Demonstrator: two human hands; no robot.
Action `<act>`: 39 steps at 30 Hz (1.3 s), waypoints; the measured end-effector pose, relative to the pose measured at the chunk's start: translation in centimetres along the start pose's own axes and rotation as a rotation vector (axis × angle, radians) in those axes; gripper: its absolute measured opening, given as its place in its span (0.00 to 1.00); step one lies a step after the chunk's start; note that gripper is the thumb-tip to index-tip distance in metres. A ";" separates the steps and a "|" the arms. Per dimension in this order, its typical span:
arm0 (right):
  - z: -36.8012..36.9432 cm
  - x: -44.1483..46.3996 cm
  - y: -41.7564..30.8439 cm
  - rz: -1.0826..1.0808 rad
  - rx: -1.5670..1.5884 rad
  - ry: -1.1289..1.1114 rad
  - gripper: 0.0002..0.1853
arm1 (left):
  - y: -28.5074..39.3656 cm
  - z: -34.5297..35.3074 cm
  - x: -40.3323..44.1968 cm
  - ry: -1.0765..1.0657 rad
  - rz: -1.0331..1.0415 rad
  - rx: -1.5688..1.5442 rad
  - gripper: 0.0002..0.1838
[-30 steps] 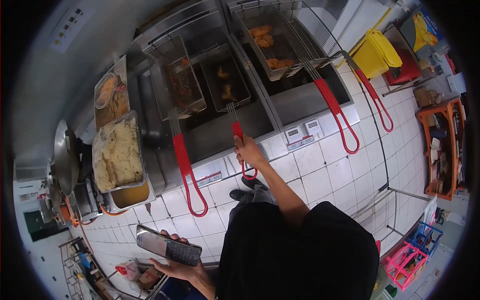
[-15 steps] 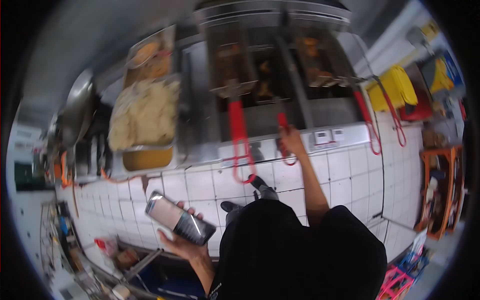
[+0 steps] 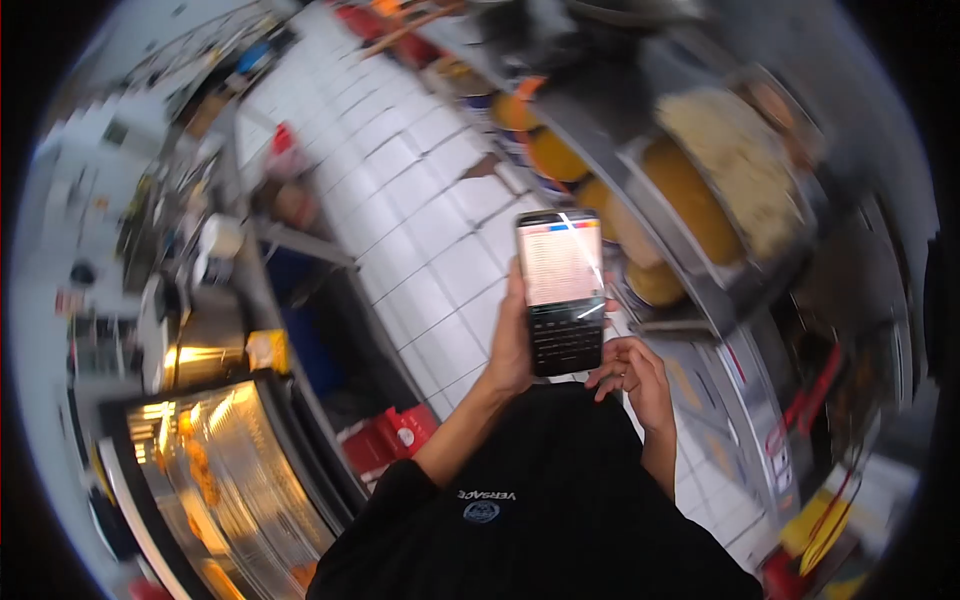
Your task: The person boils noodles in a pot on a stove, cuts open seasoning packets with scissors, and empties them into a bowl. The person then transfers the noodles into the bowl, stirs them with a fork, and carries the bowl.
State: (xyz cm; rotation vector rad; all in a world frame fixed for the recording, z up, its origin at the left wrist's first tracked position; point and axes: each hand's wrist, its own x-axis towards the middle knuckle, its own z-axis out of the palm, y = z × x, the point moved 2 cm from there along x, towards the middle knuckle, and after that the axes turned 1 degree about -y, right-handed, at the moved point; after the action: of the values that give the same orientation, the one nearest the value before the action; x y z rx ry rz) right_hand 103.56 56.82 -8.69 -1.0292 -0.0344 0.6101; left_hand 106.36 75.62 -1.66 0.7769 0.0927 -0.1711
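Note:
A smartphone (image 3: 562,290) stands upright in front of my chest, its screen lit with lines of text above and a dark keyboard below. My left hand (image 3: 511,340) is wrapped around its left side, with fingertips showing past the right edge. Close to the phone's lower right corner is my right hand (image 3: 637,378), its fingers loosely bent and apart, holding nothing. Whether those fingertips touch the phone, I cannot tell.
On the right runs a steel counter with a tray of pale, floury food (image 3: 735,165); tubs of yellow contents (image 3: 655,283) stand below. A lit glass food warmer (image 3: 235,480) is at lower left. White floor tiles (image 3: 395,215) stretch between. Red-handled fryer baskets (image 3: 805,405) are at right.
My right hand has let go of the red fryer basket handle and come beside the phone. My left hand has brought the phone up to the middle. The view has turned left, away from the fryers.

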 end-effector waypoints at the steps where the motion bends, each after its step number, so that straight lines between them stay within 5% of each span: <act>1: 2.8 1.8 -0.5 0.024 -0.046 -0.127 0.16 | 1.0 -1.7 -0.4 0.034 0.036 0.057 0.44; 6: 14.6 11.3 0.6 0.233 -0.323 -0.553 0.24 | 7.8 -10.6 -3.2 0.184 0.306 0.070 0.40; 10: 19.4 17.2 2.1 0.393 -0.441 -0.678 0.26 | 11.4 -16.0 -3.8 0.278 0.449 -0.007 0.37; 15: 24.9 27.2 5.3 0.400 -0.540 -0.745 0.14 | 17.2 -23.0 -1.5 0.408 0.560 -0.001 0.35; 20: 31.4 37.7 6.3 0.388 -0.516 -0.903 0.20 | 23.7 -29.9 1.3 0.412 0.654 -0.293 0.32; 24: 37.8 45.3 7.6 0.485 -0.635 -1.046 0.24 | 28.7 -34.5 0.8 0.432 0.677 -0.265 0.40; 26: 40.6 48.6 8.7 0.467 -0.738 -1.129 0.27 | 32.0 -35.4 1.2 0.726 0.778 -0.263 0.42; 28: 43.8 51.9 10.0 0.503 -0.807 -1.229 0.29 | 33.9 -38.4 1.3 0.770 0.864 -0.216 0.41; 32: 49.0 58.2 13.5 0.544 -0.832 -1.189 0.30 | 38.8 -44.0 2.0 0.891 0.858 -0.232 0.43; 39: 58.0 67.9 14.8 0.377 -0.973 -1.024 0.21 | 49.3 -54.6 7.2 0.784 0.779 -0.241 0.39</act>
State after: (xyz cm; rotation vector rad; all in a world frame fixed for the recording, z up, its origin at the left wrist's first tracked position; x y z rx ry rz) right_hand 135.73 141.34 -7.00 -1.5502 -1.1504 1.4953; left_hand 121.61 147.76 -7.51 0.5543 0.5298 0.8792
